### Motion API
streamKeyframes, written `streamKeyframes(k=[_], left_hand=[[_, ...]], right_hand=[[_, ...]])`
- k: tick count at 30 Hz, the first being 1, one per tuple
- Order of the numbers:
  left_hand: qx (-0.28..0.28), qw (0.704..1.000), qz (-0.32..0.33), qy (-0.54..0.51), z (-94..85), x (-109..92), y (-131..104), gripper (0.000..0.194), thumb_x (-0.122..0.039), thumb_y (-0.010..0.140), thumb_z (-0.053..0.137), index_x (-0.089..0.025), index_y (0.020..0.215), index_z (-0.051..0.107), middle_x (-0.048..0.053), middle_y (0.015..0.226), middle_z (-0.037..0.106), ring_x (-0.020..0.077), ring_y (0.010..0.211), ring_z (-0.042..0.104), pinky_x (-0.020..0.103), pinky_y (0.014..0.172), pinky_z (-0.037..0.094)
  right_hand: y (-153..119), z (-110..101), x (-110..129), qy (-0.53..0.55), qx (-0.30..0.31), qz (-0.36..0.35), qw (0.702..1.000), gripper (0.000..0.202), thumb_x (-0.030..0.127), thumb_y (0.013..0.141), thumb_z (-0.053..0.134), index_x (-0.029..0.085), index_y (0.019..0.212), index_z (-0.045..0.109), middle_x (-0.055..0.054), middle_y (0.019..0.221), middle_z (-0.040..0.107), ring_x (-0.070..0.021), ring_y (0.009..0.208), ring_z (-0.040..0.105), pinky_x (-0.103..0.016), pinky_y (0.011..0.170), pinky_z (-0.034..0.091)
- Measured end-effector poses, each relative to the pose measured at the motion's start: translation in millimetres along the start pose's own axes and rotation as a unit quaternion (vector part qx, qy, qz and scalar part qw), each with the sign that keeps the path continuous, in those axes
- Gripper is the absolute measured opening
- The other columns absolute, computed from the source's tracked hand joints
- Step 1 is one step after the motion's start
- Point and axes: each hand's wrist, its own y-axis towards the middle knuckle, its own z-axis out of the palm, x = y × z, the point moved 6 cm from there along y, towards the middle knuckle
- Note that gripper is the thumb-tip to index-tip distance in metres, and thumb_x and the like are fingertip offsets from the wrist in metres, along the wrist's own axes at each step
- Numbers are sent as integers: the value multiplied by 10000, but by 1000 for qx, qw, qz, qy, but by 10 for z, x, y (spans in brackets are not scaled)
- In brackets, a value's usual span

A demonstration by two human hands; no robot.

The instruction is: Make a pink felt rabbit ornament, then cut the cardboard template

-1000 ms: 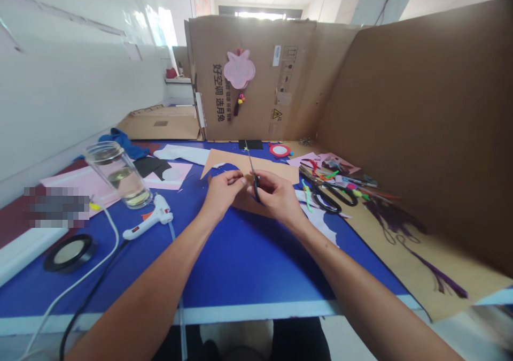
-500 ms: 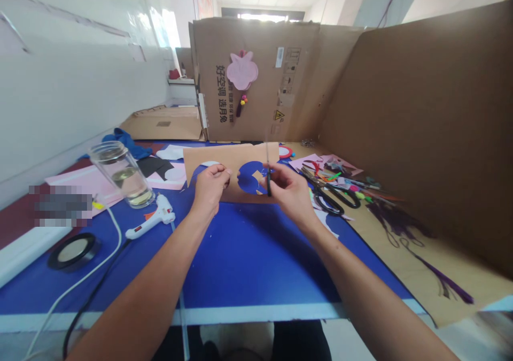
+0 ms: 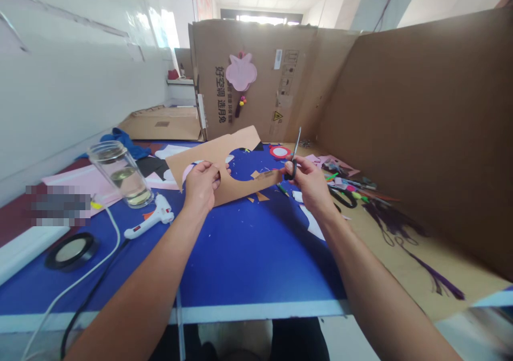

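Head view showed two bare hands working over a blue table [image 3: 256,265]. The left hand [image 3: 202,184] had its fingers clamped on a brown sheet [image 3: 216,150], gripping it between two rounded cut-outs; some fingertips showed through the right-hand one. That sheet was at a slant above the middle of the table, its right end reaching close to the other hand; whether it touched was unclear. The right hand [image 3: 310,182] had its fingers closed around the black handles of the small scissors [image 3: 294,163], whose blades pointed upward, just beyond the sheet's right end. Brown scraps [image 3: 262,196] lay on the table just below the sheet. Beyond it sat a red-rimmed disc [image 3: 280,152], and a larger black-handled tool [image 3: 347,196] was partly hidden by the right hand. Over on the left stood a clear jar [image 3: 130,182] with liquid in it, near a white glue gun [image 3: 152,219] and a roll of black tape [image 3: 72,251]. At the back, a pink cut-out [image 3: 241,72] hung on a cardboard panel [image 3: 260,109].
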Motion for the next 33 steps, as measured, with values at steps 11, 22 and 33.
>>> streamKeyframes(k=[11, 22, 33], left_hand=[[-26, 985, -52, -161, -89, 43, 118, 143, -68, 1002, 620, -178, 940, 688, 92, 937, 831, 196, 997, 830, 299, 961, 654], [10, 968, -161, -192, 199, 297, -174, 180, -85, 1048, 588, -165, 970, 729, 76, 965, 840, 162, 923, 820, 270, 922, 648], [172, 964, -204, -15, 293, 513, -284, 38, -184, 941, 793, -156, 960, 776, 131, 1052, 847, 217, 990, 805, 369, 990, 628]], right_hand=[[-141, 279, -138, 46, 35, 37, 998, 624, 593, 760, 935, 242, 1246, 761, -76, 1008, 853, -224, 967, 779, -249, 636, 480], [-281, 533, -218, 120, 27, 70, 990, 600, 428, 570, 1037, 244, 1080, 781, 31, 782, 749, -139, 665, 605, -250, 589, 419], [-112, 234, -38, 74, -3, -23, 997, 570, 467, 650, 995, 233, 1120, 772, 34, 716, 700, -155, 645, 590, -287, 614, 460]])
